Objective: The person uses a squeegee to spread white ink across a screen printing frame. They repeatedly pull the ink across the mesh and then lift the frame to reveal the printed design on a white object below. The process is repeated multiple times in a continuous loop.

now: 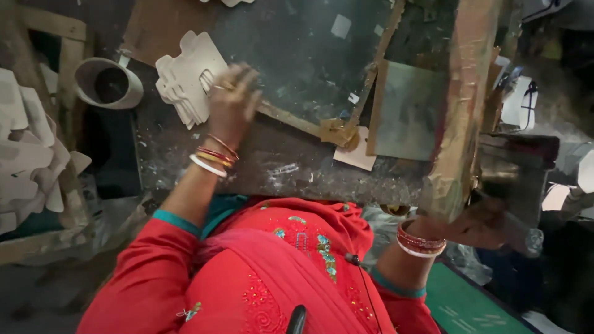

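At far left, die-cut white card blanks (28, 148) are heaped beside an open pipe end (109, 84). A smaller stack of card blanks (185, 77) is fanned on the worn worktable (278, 167), seemingly kept within reach. The left hand (232, 102) is laid on it, fingers loosely curled. At right, a taped wooden lever (461, 117) is gripped by the right hand (479, 226), closed around its lower end.
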